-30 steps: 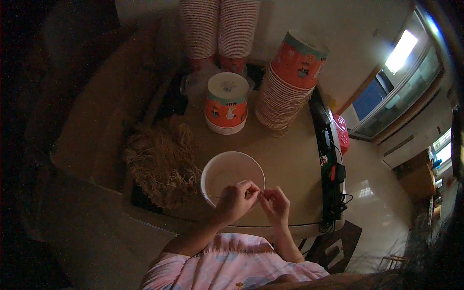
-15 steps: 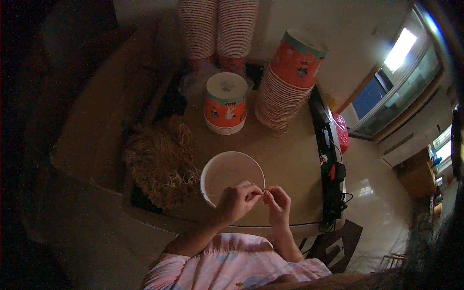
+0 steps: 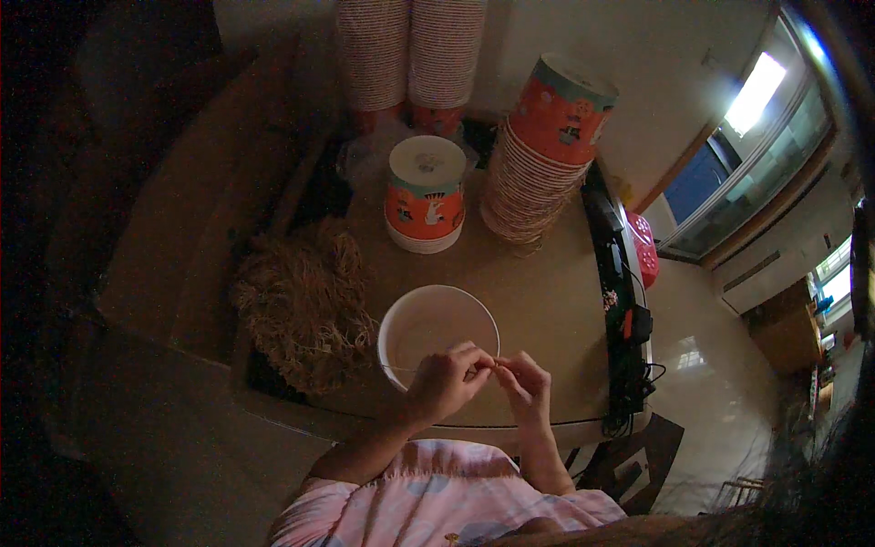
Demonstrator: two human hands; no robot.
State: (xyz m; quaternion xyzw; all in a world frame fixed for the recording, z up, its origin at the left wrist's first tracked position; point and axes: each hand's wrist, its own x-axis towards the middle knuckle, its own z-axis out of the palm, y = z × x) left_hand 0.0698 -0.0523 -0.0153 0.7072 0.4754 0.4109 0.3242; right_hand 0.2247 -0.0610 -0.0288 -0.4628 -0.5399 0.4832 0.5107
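A white paper bucket [image 3: 428,319] stands mouth up on the table in front of me. Over its near right rim my left hand [image 3: 442,383] is closed in a pinch, and a thin strand of twine [image 3: 394,367] runs out from it to the left across the bucket. My right hand [image 3: 527,383] meets it fingertip to fingertip just right of the rim, pinching the strand's end; the exact grip is too small to see. Left of the bucket lies a big loose heap of brown twine [image 3: 305,305].
Behind the bucket, a short stack of upturned orange paper buckets [image 3: 426,210] stands on the table [image 3: 538,337]. Farther right rises a taller leaning stack [image 3: 551,137] with twine around it. Two tall stacks [image 3: 374,64] stand at the back. Dark items with cables [image 3: 629,319] line the right edge.
My right hand has turned slightly and its fingers have closed in against my left fingertips. The left hand and the bucket have stayed in place.
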